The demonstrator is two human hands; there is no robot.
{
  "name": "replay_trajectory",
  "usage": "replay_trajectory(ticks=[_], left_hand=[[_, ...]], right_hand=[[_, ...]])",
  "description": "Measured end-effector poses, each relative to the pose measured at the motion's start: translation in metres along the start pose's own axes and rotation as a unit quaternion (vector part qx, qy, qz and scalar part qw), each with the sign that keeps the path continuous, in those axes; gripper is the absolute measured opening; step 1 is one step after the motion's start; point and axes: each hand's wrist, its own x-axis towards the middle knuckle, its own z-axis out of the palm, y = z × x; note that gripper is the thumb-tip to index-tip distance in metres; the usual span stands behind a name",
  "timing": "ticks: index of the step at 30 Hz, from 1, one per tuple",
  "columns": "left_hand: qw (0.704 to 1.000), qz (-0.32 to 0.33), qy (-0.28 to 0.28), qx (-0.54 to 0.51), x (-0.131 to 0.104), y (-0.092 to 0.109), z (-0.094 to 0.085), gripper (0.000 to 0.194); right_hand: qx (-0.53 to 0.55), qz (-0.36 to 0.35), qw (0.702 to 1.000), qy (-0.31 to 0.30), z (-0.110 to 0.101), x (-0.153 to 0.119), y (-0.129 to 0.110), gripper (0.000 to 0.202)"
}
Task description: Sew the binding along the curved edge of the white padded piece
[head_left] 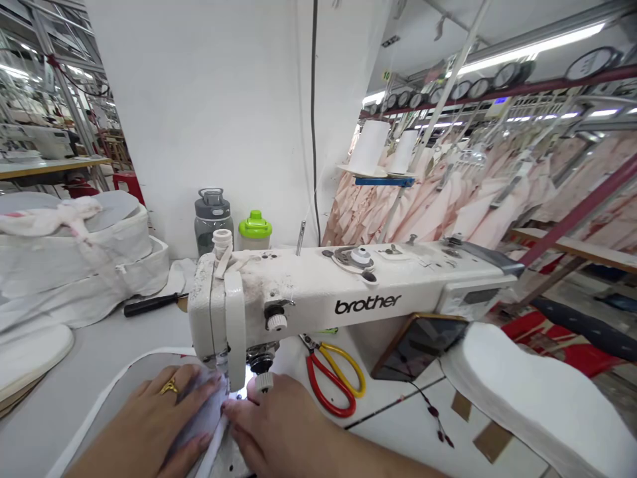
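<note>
A white brother sewing machine (308,282) stands before me, its small lamp lighting the spot under the needle area. My left hand (154,421), with a gold ring, lies with fingers spread on a grey fabric panel (144,362) left of the needle. White edging (213,445) runs along the panel's border. Just right of the presser foot, my right hand (279,425) has thumb and fingers pinched together at that edging. The needle tip and part of the fabric are hidden by the machine head and my fingers.
Red-and-yellow-handled scissors (336,382), a phone (418,348) and a white padded curved piece (527,398) lie to the right. A black-handled tool (154,305), stacked white fabric pieces (74,259), a grey bottle (213,222) and a green-lidded cup (255,229) sit left and behind.
</note>
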Motion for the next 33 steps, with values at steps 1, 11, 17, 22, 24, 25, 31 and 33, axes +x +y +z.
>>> replay_trajectory(ticks=[1, 11, 17, 22, 24, 25, 31, 33], left_hand=[[1.0, -0.003, 0.003, -0.031, -0.005, -0.005, 0.0, 0.049], [0.999, -0.012, -0.05, -0.014, -0.003, -0.001, -0.008, 0.053], [1.0, 0.01, 0.016, 0.024, 0.003, 0.012, -0.005, 0.047], [0.999, 0.045, 0.007, -0.028, 0.014, 0.013, -0.013, 0.034], [0.998, 0.047, -0.004, -0.031, 0.016, 0.012, -0.014, 0.034], [0.999, 0.045, -0.007, -0.03, 0.016, 0.012, -0.015, 0.035], [0.998, 0.041, -0.025, -0.03, 0.016, 0.002, -0.018, 0.043], [0.994, 0.071, -0.06, -0.053, 0.018, -0.006, -0.023, 0.04]], right_hand=[[0.004, 0.002, 1.0, 0.002, -0.001, 0.0, 0.0, 0.028], [0.02, -0.016, 1.0, 0.014, -0.005, -0.004, 0.002, 0.026], [0.028, 0.017, 0.999, -0.001, -0.013, -0.002, 0.0, 0.025], [0.036, 0.028, 0.999, 0.03, -0.012, -0.003, 0.002, 0.025], [0.043, 0.003, 0.999, 0.029, -0.011, -0.005, 0.004, 0.023], [0.045, -0.013, 0.999, 0.024, -0.011, -0.006, 0.005, 0.021], [0.048, -0.003, 0.999, 0.024, -0.008, -0.006, 0.004, 0.024], [0.051, 0.009, 0.998, 0.027, -0.006, -0.005, 0.003, 0.026]])
